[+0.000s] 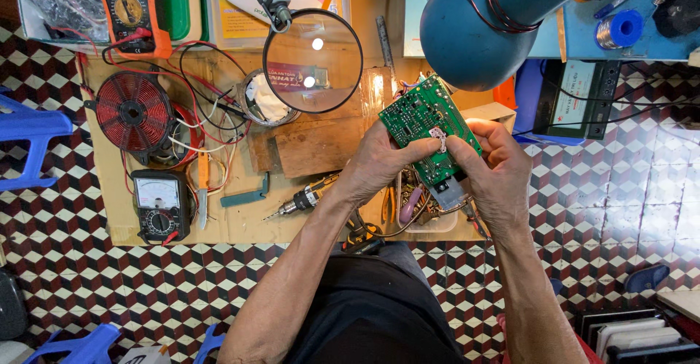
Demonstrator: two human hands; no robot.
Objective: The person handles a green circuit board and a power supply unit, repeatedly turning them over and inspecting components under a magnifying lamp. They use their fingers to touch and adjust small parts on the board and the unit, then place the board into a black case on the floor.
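2 hands — left hand (379, 165) and right hand (496, 171), each grip clamped on the green circuit board (426, 119) above the table (240, 222) — hold this light, stiff, probably fragile part, best gripped by its edges.

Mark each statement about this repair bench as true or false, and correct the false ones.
1. Both hands hold a green circuit board. True.
2. The magnifying glass lies to the right of the board. False: it is to its left.
3. The red coil rests in the left hand. False: it lies on the cardboard mat.
4. The right hand grips the board's right edge. True.
5. A blue lamp head hangs above the board. True.
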